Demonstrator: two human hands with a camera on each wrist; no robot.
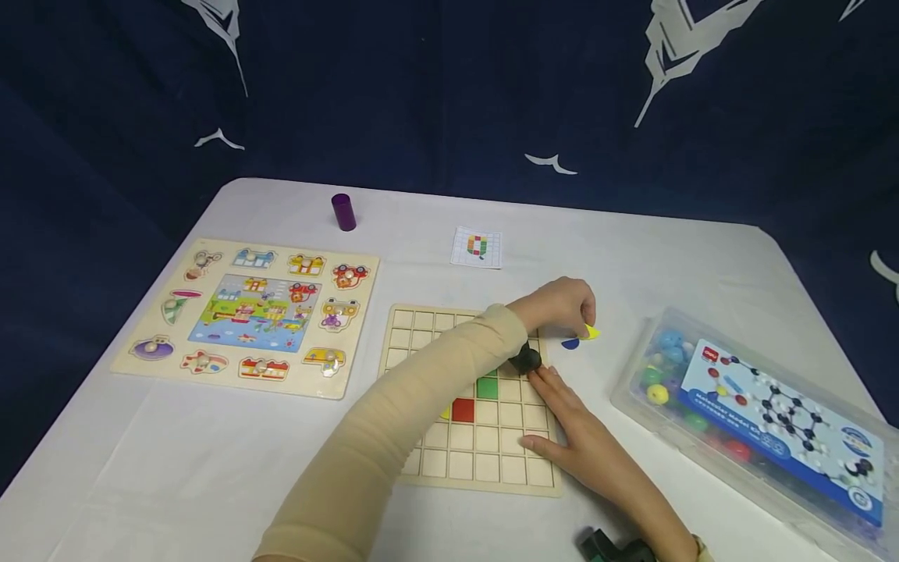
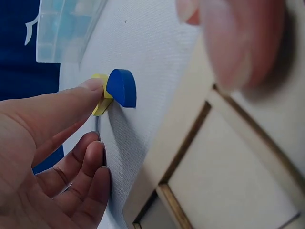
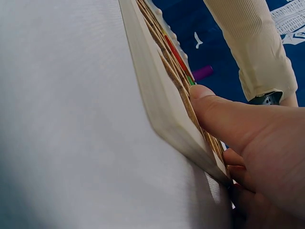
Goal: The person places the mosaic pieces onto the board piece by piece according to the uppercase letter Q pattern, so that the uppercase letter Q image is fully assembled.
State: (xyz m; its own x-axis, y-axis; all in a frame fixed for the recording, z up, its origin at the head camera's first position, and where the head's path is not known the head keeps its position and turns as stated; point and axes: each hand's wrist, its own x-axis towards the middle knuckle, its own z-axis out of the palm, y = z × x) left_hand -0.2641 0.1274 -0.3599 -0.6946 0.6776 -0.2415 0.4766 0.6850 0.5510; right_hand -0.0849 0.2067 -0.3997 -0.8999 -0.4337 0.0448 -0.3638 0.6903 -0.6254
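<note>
My left hand (image 1: 562, 304) reaches across the wooden grid board (image 1: 485, 476) and pinches a yellow piece (image 1: 592, 332) on the white cloth beyond the board's right side. A blue piece with a rounded edge (image 2: 122, 88) stands close beside the yellow one in the left wrist view. My right hand (image 1: 579, 433) rests along the board's right edge, with its thumb (image 3: 202, 91) on the grid and its fingers stretched forward. Red (image 1: 463, 410) and green (image 1: 488, 388) squares lie in the grid, and a bit of yellow shows by my left sleeve, which covers part of the board.
A picture puzzle board (image 1: 351, 328) lies on the left. Behind are a purple cylinder (image 1: 343, 212) and a small pattern card (image 1: 476, 247). On the right stands a clear plastic box (image 1: 639, 390) of coloured balls. A dark device (image 1: 614, 546) sits at the front edge.
</note>
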